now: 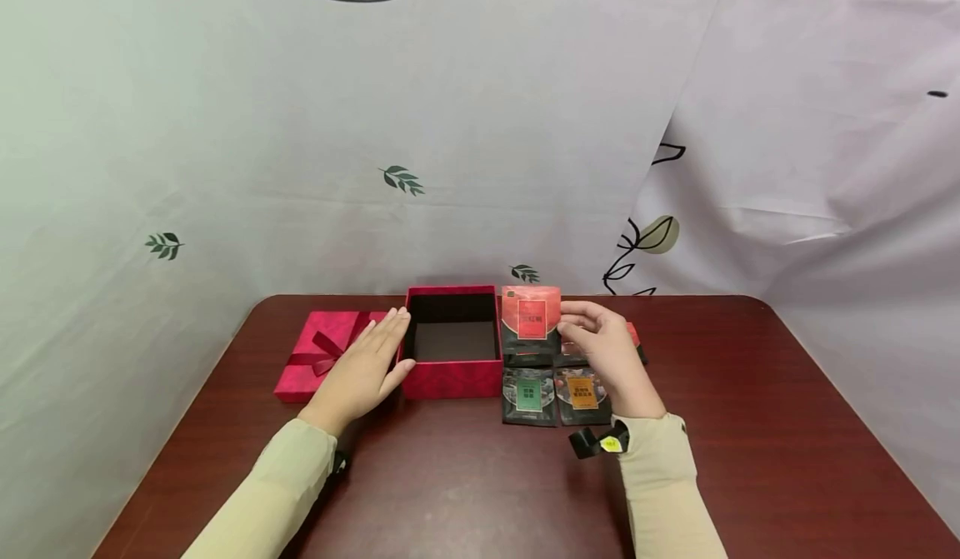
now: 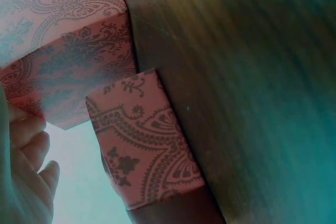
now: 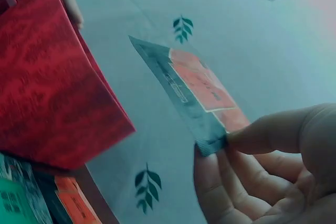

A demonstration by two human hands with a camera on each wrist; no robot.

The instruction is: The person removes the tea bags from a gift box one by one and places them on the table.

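The tabletop (image 1: 465, 484) is dark reddish-brown wood, with a pale cloth printed with leaves hanging behind it. On it sits one open red box (image 1: 453, 342), patterned on the outside and dark inside; as far as the head view shows, nothing lies in it yet. One lid (image 1: 318, 351) with a red ribbon bow rests flat just left of the box, touching or nearly touching its wall.

The left hand (image 1: 365, 371) lies with fingers straight and relaxed against the left wall of the box, partly over the lid, apparently steadying it. The left wrist view shows only the patterned corners of box and lid and the fingertips beside them.

The right hand (image 1: 606, 351) pinches one packet (image 1: 531, 319), red-orange with a dark lower half, by its edge between thumb and fingers. This grip holds the packet upright, lifted off the tabletop, just beside the right wall of the box and not yet over the opening.

Packets, counted: one in the hand; one with a green label (image 1: 528, 396) and one with an orange label (image 1: 582, 396) lying side by side in front of the hand; and at least one more red one (image 1: 633, 336) partly hidden behind the hand. That makes four for certain; whether others lie under the hand cannot be told.

Judged from this, the packing looks barely begun: the lid is off and the first packet is raised, while filling the box and closing it remain.
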